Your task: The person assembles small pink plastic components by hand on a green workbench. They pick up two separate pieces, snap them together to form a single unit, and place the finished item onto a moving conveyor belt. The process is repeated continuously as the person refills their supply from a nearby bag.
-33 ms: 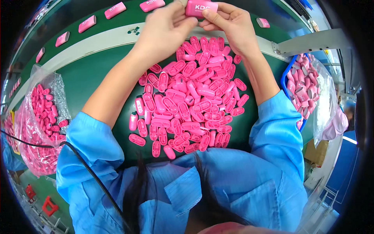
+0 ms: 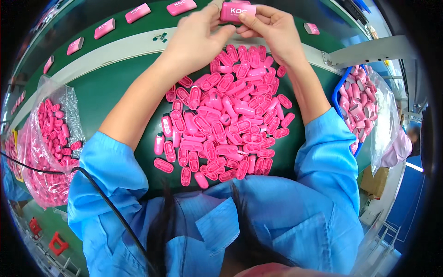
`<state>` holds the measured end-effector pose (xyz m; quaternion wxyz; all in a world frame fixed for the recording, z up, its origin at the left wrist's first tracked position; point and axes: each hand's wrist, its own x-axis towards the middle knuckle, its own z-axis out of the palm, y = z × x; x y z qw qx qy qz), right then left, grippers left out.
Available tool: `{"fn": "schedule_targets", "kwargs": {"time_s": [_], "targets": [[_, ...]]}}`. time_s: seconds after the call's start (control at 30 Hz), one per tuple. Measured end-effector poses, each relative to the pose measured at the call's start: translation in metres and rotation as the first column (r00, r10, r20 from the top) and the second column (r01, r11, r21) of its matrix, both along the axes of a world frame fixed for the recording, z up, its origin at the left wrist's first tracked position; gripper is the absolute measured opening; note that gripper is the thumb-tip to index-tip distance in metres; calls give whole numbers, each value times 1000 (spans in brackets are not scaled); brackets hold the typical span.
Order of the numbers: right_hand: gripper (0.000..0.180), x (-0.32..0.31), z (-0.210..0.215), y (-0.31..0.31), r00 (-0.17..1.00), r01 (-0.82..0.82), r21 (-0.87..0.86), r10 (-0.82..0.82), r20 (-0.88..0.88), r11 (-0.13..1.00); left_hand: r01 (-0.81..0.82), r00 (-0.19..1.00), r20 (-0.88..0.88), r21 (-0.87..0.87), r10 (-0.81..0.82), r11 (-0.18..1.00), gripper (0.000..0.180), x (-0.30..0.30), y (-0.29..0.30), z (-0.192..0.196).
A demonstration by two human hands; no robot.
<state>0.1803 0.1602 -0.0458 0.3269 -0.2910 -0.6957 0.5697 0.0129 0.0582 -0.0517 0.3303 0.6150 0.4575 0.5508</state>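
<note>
One bright pink, rounded plastic case [image 2: 229, 15] with white print is what we find held up at the top edge of the view. The right hand [image 2: 277, 30] pinches it, its thumb laid over the printed face and its fingers behind. The left hand [image 2: 196, 34] is curled at the case's left end with its thumb held apart below; we cannot tell whether its partly hidden fingers grip. Behind them we see a dark green belt [image 2: 159, 22], where similar pink cases [image 2: 104, 28] lie in a spaced row. Along its near side runs a curved, pale rail [image 2: 134, 50] with small dark green pieces [image 2: 160, 37] on it. Under the forearms, a heap of pink, oval plastic shells [image 2: 218, 131] covers the middle of the green desk [image 2: 106, 92]. To our left, a clear plastic bag [image 2: 46, 87] holds more pink pieces; to our right, a blue plastic tray [image 2: 337, 94] is filled with pink cases, beside a crumpled, clear plastic sheet [image 2: 383, 115].
</note>
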Motion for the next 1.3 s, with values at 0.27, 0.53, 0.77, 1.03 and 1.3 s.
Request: {"fn": "schedule_targets", "kwargs": {"time_s": [0.27,0.53,0.77,1.03,1.3], "targets": [[37,-52,-4,37,923,86,569,-280,262,818,-296,684,-676,85,273,951,29,-9,-7,25],[52,-46,11,37,705,-330,764,-393,590,555,-129,679,-701,177,217,976,26,13,-15,4],[16,-15,17,16,905,-61,859,-335,263,508,-181,826,-506,178,248,967,20,4,-5,-1],[19,4,8,5,921,-22,720,-266,284,694,118,914,405,-271,1,955,39,-32,11,-7],[41,-16,6,12,901,-279,570,7,433,773,100,815,573,-295,92,950,20,-47,17,2]]}}
